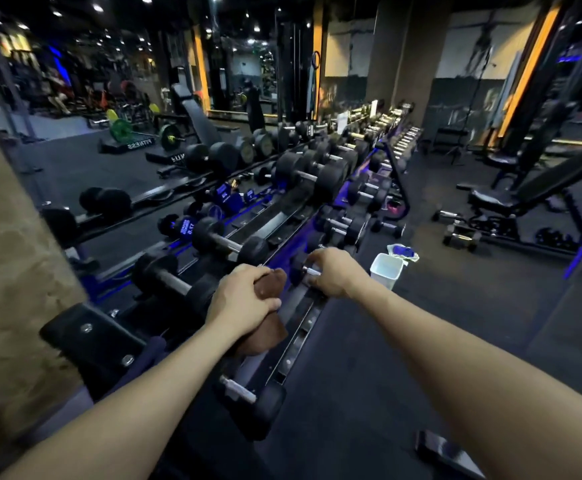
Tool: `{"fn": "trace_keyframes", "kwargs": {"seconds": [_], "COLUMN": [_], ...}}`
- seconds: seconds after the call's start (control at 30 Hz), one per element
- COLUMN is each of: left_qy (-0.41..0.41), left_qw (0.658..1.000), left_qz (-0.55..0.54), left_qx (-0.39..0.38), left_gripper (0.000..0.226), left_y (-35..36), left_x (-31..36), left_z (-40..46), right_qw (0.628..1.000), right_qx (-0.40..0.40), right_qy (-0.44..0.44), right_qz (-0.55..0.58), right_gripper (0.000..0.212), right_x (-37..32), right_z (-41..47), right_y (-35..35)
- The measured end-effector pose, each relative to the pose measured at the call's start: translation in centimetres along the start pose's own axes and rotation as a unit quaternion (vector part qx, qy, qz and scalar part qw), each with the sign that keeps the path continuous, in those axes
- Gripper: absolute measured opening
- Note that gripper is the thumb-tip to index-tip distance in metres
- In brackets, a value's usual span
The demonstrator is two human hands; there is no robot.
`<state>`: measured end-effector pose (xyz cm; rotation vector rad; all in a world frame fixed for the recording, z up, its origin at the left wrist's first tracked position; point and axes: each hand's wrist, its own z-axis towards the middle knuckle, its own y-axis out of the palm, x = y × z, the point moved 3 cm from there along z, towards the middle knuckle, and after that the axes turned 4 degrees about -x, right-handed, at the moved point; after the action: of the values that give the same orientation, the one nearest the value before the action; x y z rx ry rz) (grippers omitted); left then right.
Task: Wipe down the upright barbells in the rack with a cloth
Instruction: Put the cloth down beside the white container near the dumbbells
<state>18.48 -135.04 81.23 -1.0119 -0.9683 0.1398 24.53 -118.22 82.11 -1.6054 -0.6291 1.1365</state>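
My left hand (243, 303) grips a bunched brown cloth (265, 332) over the near end of the long dumbbell rack (303, 323). My right hand (333, 273) curls around the chrome handle of a small black dumbbell (300, 271) that sits on the rack's front rail. Another small dumbbell (251, 400) lies on the same rail closer to me. On the tier behind stand larger black dumbbells (175, 282). No upright barbells show in this view.
A white bucket (386, 270) stands on the dark floor right of the rack, with a blue and white cloth (403, 252) behind it. A mirror wall runs along the left. Benches and loose dumbbells (462, 235) occupy the right side.
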Motion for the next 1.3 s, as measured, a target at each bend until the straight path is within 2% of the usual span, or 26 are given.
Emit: {"fn": "trace_keyframes", "kwargs": {"seconds": [0.1, 0.33, 0.5, 0.67, 1.07, 1.23, 1.3], "left_qy": [0.008, -0.002, -0.015, -0.031, -0.009, 0.003, -0.006], "left_qw": [1.0, 1.0, 1.0, 0.998, 0.995, 0.992, 0.99], "left_qz": [0.001, 0.008, 0.008, -0.005, -0.046, -0.074, -0.092], "left_qx": [-0.016, -0.018, -0.023, -0.052, -0.087, -0.105, -0.109], "left_gripper": [0.056, 0.054, 0.047, 0.045, 0.055, 0.054, 0.052], "left_y": [1.3, 6.7, 13.7, 20.7, 33.9, 41.1, 44.0], "left_x": [0.1, -0.8, 0.2, 4.1, 11.6, 14.3, 15.1], "left_z": [4.4, 17.3, 30.2, 43.0, 62.4, 72.6, 77.0], "right_qw": [1.0, 0.999, 0.998, 0.997, 0.995, 0.994, 0.992], "right_qx": [-0.017, -0.034, -0.057, -0.062, -0.029, -0.027, -0.041], "right_qy": [0.007, 0.011, 0.004, 0.036, 0.096, 0.108, 0.118], "right_qz": [-0.007, -0.015, -0.003, 0.003, 0.001, 0.003, 0.005], "right_gripper": [0.046, 0.039, 0.033, 0.023, 0.041, 0.041, 0.047], "right_x": [1.6, 8.8, 17.5, 28.2, 46.6, 55.1, 58.8], "right_z": [3.9, 17.2, 28.7, 38.7, 50.6, 58.4, 62.1], "right_y": [-0.1, 0.1, -0.7, -4.2, -12.7, -14.0, -14.0]}}
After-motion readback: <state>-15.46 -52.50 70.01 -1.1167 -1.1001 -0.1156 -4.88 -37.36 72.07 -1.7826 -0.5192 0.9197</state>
